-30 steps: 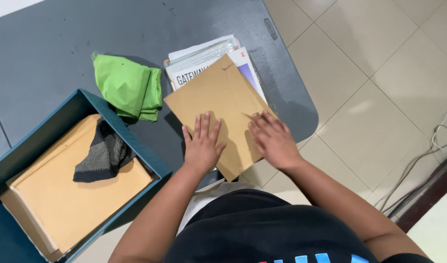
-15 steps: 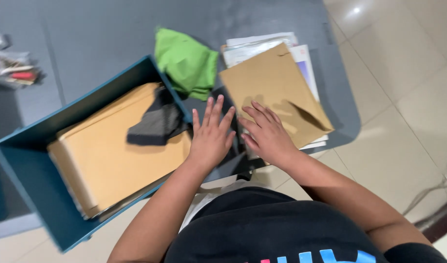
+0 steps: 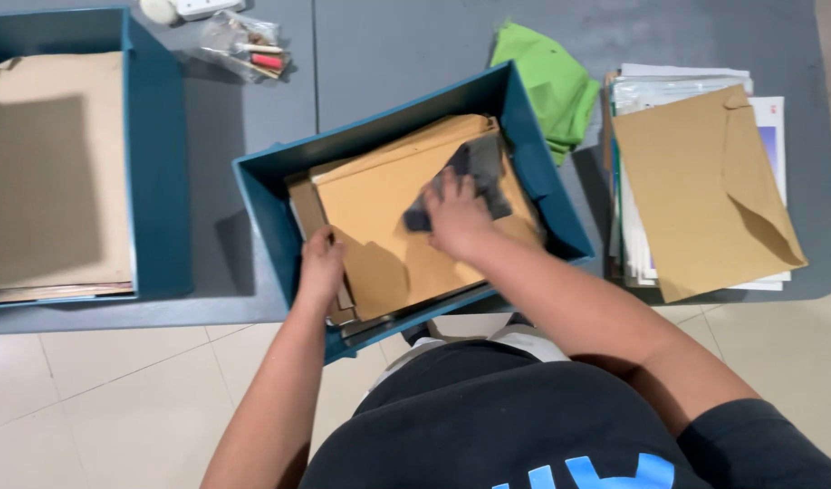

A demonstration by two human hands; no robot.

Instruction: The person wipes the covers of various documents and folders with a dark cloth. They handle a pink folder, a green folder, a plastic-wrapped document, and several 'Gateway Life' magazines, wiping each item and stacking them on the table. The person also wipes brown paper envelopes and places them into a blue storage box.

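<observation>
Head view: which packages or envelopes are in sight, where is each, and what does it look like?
Brown envelopes: stacked in the tilted middle blue box, under both hands.
Brown envelope: flat, flap open, on the paper stack at right.
Brown envelopes: filling the left blue box.
Clear plastic bag: crumpled, small items inside, table top.

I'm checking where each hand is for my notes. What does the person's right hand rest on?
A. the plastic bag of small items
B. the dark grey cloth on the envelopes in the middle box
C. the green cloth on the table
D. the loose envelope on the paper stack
B: the right hand lies on the dark grey cloth atop the brown envelopes inside the teal box.
</observation>
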